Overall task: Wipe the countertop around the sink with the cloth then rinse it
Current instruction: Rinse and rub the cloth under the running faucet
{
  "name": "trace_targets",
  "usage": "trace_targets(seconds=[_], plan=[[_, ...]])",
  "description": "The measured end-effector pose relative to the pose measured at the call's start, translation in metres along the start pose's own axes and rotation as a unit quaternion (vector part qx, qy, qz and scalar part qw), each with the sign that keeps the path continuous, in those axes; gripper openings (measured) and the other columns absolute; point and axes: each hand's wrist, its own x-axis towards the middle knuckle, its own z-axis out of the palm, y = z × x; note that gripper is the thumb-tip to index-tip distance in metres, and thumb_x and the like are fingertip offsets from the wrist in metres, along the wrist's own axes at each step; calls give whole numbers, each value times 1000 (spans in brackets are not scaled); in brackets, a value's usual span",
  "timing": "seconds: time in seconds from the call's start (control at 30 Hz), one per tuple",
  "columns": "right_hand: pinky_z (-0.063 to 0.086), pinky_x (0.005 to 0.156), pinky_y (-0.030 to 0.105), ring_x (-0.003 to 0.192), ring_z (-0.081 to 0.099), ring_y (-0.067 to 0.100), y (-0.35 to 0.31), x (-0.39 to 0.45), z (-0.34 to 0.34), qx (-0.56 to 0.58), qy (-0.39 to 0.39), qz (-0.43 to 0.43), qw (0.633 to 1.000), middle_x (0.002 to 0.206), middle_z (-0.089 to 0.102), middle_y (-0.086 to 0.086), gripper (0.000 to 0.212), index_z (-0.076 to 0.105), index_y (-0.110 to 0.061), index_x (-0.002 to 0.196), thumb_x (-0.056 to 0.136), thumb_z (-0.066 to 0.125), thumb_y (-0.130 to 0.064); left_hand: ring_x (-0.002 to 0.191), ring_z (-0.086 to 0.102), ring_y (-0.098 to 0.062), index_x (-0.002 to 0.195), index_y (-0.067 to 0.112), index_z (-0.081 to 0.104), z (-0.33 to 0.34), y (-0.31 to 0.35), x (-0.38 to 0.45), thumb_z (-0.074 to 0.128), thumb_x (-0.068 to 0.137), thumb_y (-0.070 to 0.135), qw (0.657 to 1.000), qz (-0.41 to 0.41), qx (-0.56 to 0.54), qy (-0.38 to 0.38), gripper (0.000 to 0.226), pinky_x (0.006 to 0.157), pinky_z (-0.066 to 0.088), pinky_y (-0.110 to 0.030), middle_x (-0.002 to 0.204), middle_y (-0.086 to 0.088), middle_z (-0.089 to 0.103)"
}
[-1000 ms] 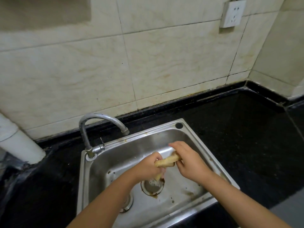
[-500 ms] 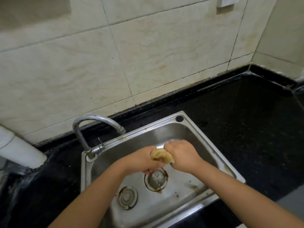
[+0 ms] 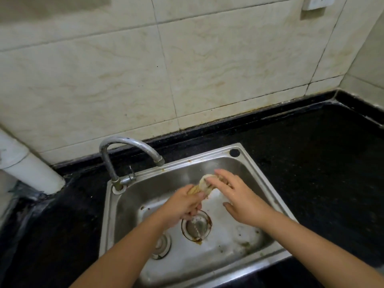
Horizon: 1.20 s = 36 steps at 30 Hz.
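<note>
A twisted yellowish cloth (image 3: 202, 185) is held above the steel sink (image 3: 268, 196), over the basin's back half. My left hand (image 3: 182, 206) grips the cloth's near end, fingers curled round it. My right hand (image 3: 239, 196) has its fingers stretched out; their tips touch the cloth's far end, and the thumb points away from it. Water drips onto the round drain strainer (image 3: 196, 225). The black countertop (image 3: 311, 163) surrounds the sink.
A curved chrome tap (image 3: 124, 146) with a small lever rises at the sink's back left corner. A second plugged hole (image 3: 162, 246) lies left of the strainer. A white pipe (image 3: 27, 165) runs down at far left. Tiled wall behind, a wall socket (image 3: 315, 2) at top right.
Both hands were wringing the cloth, gripping it together. Now my right hand has opened its fingers and only touches the cloth's end; my left hand still grips it. The view shifted slightly.
</note>
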Motion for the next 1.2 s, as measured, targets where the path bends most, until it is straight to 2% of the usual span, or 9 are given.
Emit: trace_targets(seconds=[0.1,0.3,0.37,0.47,0.63,0.8,1.0,1.1,1.2], plan=[[53,63,37,99,46,25,6,7,12,-113,153,-93,977,130,33,9,95,37,-19,130,47,77,6,37,40,-3,86,13,47,-1,12,-5,44,95,13,991,-36,-88,-89,10,30,23,-10,56,-1,50],[33,55,31,68,42,21,15,36,-5,-152,247,-213,933,79,49,5,21,48,-14,89,69,54,-19,42,40,-1,89,14,48,0,31,-16,43,95,13,983,-46,-24,-176,8,33,26,-9,61,0,49],[37,44,26,53,48,21,17,39,-12,-157,186,-243,939,62,53,5,12,49,-13,72,65,49,-22,49,42,-3,84,18,45,1,34,-16,49,94,16,980,-2,150,-128,11,41,32,-12,67,2,48],[33,36,20,39,52,20,12,35,-21,-133,69,-194,970,50,56,0,21,54,-14,63,67,41,-30,68,43,-8,84,20,42,6,33,-15,56,91,26,892,106,436,-58,17,56,32,-20,76,10,43],[36,58,25,71,48,20,2,32,-26,45,-296,34,954,73,50,5,16,49,-14,73,82,47,-1,81,46,-14,106,9,48,18,22,-3,47,95,26,782,152,604,-22,20,62,26,-22,100,-6,56],[30,53,23,59,37,12,10,33,-27,110,-411,131,895,65,38,0,28,39,-15,62,76,47,9,93,52,-22,104,7,48,29,-1,15,39,98,29,715,194,671,-8,25,67,31,-27,106,-9,55],[37,62,26,81,49,18,19,23,-36,112,-335,113,929,88,49,4,16,44,-15,88,84,55,-5,85,57,-19,115,12,45,44,-20,9,38,95,35,729,297,591,173,31,64,37,-25,102,-4,55],[39,89,23,114,48,18,17,14,-38,16,-141,55,988,125,47,5,47,40,-15,130,87,59,-18,81,48,-14,118,14,42,54,-17,-1,40,97,31,857,206,434,185,27,63,29,-23,101,-2,50],[36,103,24,123,43,18,11,6,-41,-25,37,-42,998,134,45,5,57,42,-12,134,81,64,-9,56,39,-7,94,17,43,48,0,-5,42,97,21,977,144,65,141,5,48,31,-15,76,-1,46]])
